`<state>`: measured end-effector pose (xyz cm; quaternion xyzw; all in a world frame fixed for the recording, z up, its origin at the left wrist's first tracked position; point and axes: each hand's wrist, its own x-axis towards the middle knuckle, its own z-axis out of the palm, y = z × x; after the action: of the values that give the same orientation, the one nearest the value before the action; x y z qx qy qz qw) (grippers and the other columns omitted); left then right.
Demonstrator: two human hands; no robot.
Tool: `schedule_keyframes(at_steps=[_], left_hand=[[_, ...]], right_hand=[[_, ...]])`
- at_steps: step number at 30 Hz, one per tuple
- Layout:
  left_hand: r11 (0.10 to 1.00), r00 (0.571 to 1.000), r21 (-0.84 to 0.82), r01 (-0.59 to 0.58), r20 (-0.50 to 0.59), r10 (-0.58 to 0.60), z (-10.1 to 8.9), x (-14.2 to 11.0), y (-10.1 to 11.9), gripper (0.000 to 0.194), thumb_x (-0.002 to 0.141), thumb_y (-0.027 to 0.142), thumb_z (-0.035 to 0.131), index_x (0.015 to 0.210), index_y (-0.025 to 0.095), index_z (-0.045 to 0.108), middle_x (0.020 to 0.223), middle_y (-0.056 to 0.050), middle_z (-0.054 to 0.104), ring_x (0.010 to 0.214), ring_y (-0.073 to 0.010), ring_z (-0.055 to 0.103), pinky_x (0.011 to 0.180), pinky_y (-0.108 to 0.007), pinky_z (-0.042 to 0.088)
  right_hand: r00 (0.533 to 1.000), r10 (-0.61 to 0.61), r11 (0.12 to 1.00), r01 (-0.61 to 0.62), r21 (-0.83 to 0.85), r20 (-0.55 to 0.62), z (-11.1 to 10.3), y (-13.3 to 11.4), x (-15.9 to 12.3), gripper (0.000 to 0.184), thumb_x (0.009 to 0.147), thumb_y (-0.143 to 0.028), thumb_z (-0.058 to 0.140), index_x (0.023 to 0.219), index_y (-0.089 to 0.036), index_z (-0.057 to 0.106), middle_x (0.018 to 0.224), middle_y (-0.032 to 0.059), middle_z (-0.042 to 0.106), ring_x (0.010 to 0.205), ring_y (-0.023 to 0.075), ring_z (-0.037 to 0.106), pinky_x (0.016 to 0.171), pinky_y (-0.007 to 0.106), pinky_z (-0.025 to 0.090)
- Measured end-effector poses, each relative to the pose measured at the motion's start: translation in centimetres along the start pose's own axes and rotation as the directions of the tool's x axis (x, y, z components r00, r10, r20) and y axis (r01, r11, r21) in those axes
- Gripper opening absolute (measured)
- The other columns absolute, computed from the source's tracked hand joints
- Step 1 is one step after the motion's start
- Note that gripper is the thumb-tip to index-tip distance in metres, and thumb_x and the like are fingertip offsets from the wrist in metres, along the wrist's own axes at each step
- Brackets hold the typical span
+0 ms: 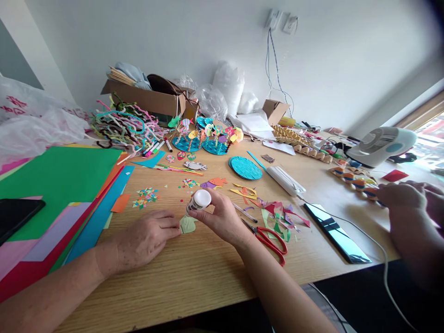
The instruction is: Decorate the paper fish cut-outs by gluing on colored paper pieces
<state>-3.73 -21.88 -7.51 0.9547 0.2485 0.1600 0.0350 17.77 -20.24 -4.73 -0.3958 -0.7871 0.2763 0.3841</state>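
My right hand [222, 217] is wrapped round a white glue stick [201, 200] with dark print on its side. The stick is tilted above a small pale green paper cutout [188, 225], its lower end hidden. My left hand [149, 238] lies low on the table, fingers stretched out, the tips touching the cutout's left edge. Just beyond are orange and purple paper fish [218, 181] and scattered paper dots [190, 183]. Red-handled scissors [270, 240] and a pen [245, 212] lie to the right of my right hand.
Coloured paper sheets [62, 175] and a black phone [17, 215] lie at left. Paper scraps [280, 215], a second phone [336, 233] and its cable are at right, near another person's hands [405, 199]. Behind stand a blue disc [244, 168], pipe cleaners [128, 122] and a fan [378, 145].
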Motion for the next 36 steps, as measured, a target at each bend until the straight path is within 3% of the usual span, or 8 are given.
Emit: schedule_keyframes(at_steps=[19, 36], left_hand=[[1.000, 1.000, -0.009, 0.005, 0.007, -0.005, -0.1, 0.0, 0.0, 0.045, 0.073, -0.001, 0.037, 0.099, 0.021, 0.065, 0.102, -0.005, 0.067, 0.095, -0.0199, 0.058, 0.082, -0.033, 0.051], [0.998, 0.999, -0.054, 0.018, 0.033, -0.016, 0.0, 0.0, -0.1, 0.043, 0.075, -0.001, 0.038, 0.102, 0.021, 0.063, 0.102, -0.004, 0.064, 0.094, -0.0195, 0.057, 0.081, -0.034, 0.050]], right_hand=[[0.997, 0.074, 0.997, -0.072, -0.041, 0.039, -0.4, -0.2, 0.0, 0.016, 0.076, -0.029, 0.067, 0.081, -0.017, 0.059, 0.078, 0.0005, 0.062, 0.072, 0.0138, 0.054, 0.065, 0.024, 0.039], [0.997, 0.052, 0.999, -0.051, -0.020, 0.054, -1.0, -0.6, -0.4, 0.016, 0.075, -0.029, 0.068, 0.081, -0.017, 0.059, 0.078, 0.0001, 0.061, 0.070, 0.0128, 0.053, 0.064, 0.022, 0.039]])
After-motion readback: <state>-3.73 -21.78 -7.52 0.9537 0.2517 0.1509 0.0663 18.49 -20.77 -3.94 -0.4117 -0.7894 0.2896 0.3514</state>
